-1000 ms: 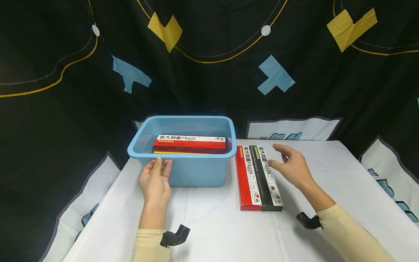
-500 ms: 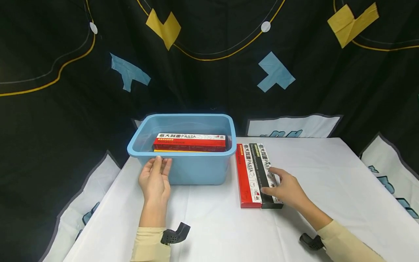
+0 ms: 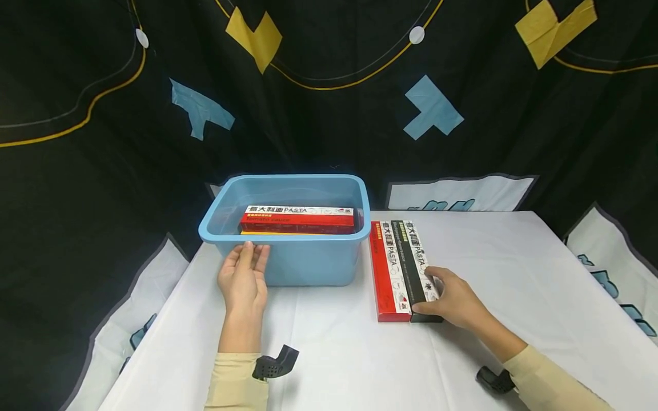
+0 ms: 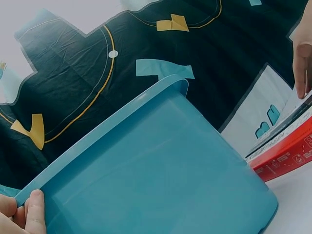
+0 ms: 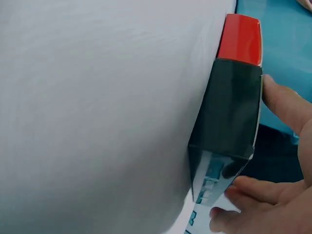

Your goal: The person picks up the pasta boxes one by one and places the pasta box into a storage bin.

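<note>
A light blue plastic bin (image 3: 308,262) stands on the table, and my left hand (image 3: 243,285) pinches its front rim near the left corner. In it lies a red pasta box (image 3: 298,220) with a yellow edge showing beneath. To the bin's right, a red-and-white pasta box (image 3: 381,279) and a black-and-white pasta box (image 3: 408,262) lie flat side by side. My right hand (image 3: 454,302) is at the black box's near half, thumb on its top. In the right wrist view the spread fingers (image 5: 258,190) are beside the black box's outer side.
A white cloth covers the table (image 3: 349,365). Behind rises a black curtain (image 3: 319,131) with yellow and blue patches. A black wrist camera (image 3: 276,363) sits on the left sleeve, another camera (image 3: 494,379) on the right.
My right hand has come from the far right side of the black box down to its near half, its thumb now on top. The left hand keeps hold of the bin's rim.
</note>
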Demonstrator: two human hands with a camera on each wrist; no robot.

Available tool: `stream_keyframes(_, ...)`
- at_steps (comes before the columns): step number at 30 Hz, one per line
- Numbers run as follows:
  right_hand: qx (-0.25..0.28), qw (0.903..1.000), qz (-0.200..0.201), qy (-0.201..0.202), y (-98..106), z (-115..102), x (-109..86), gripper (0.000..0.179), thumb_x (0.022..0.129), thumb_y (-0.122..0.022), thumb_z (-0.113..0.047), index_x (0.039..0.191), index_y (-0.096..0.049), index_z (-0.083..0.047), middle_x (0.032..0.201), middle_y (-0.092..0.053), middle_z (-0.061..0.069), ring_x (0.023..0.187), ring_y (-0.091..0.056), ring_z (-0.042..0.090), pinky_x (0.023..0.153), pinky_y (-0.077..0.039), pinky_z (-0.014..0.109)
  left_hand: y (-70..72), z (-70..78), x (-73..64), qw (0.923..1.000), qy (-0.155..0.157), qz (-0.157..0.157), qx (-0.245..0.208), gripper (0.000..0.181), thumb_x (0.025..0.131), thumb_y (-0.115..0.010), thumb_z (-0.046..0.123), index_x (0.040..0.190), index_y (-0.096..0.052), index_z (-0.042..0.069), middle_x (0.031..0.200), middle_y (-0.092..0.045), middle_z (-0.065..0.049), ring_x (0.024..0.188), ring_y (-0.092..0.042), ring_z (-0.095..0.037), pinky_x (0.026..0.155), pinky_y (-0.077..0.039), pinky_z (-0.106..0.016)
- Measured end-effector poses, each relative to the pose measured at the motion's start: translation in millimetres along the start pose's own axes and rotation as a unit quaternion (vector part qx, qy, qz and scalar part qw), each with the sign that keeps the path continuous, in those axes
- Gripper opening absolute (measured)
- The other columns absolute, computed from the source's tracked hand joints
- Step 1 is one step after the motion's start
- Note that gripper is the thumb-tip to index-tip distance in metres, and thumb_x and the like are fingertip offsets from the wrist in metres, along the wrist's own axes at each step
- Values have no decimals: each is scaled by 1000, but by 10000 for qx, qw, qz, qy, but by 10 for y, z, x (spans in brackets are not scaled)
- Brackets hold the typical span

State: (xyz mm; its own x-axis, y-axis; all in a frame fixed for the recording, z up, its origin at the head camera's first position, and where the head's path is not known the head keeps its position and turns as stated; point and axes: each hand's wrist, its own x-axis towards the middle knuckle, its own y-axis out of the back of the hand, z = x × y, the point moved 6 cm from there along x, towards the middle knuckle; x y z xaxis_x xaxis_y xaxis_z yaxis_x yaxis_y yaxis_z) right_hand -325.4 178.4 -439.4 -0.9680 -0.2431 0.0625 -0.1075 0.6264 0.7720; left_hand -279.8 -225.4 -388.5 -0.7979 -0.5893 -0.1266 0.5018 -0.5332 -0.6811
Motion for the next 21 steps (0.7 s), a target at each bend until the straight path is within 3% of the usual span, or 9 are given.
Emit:
stream_keyframes(6,-340,9992,110,182,-48,-72,-23,89,68,-88,-39,133,-48,6,134,-51,21,110,-52,32,97,-49,49,-10,-4,2,10000,13,-5,-21,36,89,-71,18,115,-53,1,118,-59,-16,107,-64,-23,90,-57,-31)
stream_keyframes(11,-527,9983,126,228,-56,-93,-45,94,66,-88,-44,133,-48,8,136,-49,23,115,-51,35,100,-48,52,4,-3,5,10000,-2,-21,14,36,89,-71,18,115,-52,1,120,-59,-16,109,-63,-23,90,-57,-30)
stream_keyframes(16,-623,9980,88,-103,43,-16,-82,86,65,-86,-34,128,-48,10,130,-52,24,105,-54,32,92,-51,49,3,1,-6,9999,-48,-43,85,36,90,-71,18,116,-51,1,119,-58,-16,108,-63,-22,90,-57,-30)
stream_keyframes(21,-1170,9911,59,-639,159,127,-171,71,61,-83,-34,110,-56,10,107,-57,21,84,-55,29,68,-54,45,2,-5,-8,9999,-83,-57,90,38,89,-71,19,116,-51,1,121,-58,-16,108,-63,-23,90,-57,-30)
